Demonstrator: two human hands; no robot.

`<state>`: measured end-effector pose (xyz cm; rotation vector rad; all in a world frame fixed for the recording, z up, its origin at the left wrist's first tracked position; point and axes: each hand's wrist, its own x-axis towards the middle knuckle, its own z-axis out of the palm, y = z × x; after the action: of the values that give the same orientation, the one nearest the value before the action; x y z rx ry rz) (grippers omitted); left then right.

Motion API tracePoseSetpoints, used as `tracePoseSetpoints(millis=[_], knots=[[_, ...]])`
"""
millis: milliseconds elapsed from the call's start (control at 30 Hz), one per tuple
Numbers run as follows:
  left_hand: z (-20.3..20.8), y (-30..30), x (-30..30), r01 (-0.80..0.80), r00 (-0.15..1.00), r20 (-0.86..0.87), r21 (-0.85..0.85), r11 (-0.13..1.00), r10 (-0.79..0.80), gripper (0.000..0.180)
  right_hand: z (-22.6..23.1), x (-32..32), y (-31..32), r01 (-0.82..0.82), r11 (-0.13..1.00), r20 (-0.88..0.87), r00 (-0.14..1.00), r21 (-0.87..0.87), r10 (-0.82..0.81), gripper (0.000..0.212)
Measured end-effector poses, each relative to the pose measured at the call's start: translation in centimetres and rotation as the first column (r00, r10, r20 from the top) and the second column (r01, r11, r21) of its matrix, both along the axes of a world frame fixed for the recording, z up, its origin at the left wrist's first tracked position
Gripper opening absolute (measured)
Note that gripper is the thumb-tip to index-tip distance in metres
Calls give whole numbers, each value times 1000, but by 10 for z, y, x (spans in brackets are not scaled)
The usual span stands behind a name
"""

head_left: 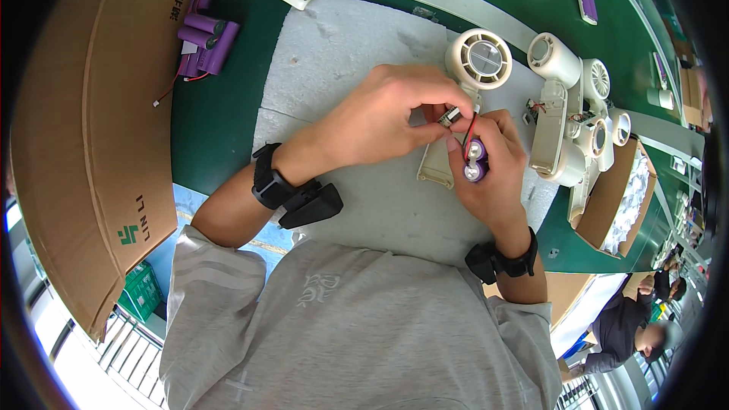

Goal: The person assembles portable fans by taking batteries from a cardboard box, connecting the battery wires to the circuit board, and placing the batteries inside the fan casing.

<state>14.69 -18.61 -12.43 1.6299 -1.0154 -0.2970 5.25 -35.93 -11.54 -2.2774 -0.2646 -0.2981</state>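
1. Your left hand point(410, 102) has thumb and forefinger nearly closed, pinching a small circuit board point(450, 117) at the fingertips; the other fingers curl behind, partly hidden.
2. Your right hand point(497, 163) is curled around a purple two-cell battery pack point(475, 161), its thumb reaching close to your left fingertips. How far the hidden fingers wrap, you cannot tell from this view.
3. Red and black wires point(468, 137) run beside the pack, up toward your pinched fingertips.
4. The pack's two silvery ends face up toward the camera, one farther from you than the other; its long axis runs down into your palm, mostly covered.
5. Beneath your hands lies a cream handheld fan point(483, 61), its round grille facing up on the far side. Its long axis slants from far right to near left, and the handle's end shows between your hands.
6. The white foam sheet point(334, 45) spreads left and far of your left forearm, ending at the green tabletop point(216, 121).
7. On your right, room is tighter: a cluster of cream fan housings point(548, 133) stands near your right hand, with an open cardboard box point(596, 220) beyond.
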Motion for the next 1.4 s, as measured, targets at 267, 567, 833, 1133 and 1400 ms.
tracePoseSetpoints(millis=[267,567,833,1133,1400], knots=[[5,-5,-8,-67,990,-127,11,998,68,50,-3,8,-3,100,994,186,978,-31,-93,26],[-5,-4,-7,-124,987,-96,90,988,133,50,-8,3,-2,187,980,98,976,70,-193,21],[-4,-9,-12,-121,962,-230,123,985,147,42,-8,7,0,248,968,84,964,39,-251,20],[-6,-14,-18,-204,965,-135,156,966,225,38,-7,3,3,264,963,-49,964,56,-261,19],[-6,-13,-16,-181,964,-167,146,973,205,39,-7,7,3,243,968,71,966,59,-247,19]])
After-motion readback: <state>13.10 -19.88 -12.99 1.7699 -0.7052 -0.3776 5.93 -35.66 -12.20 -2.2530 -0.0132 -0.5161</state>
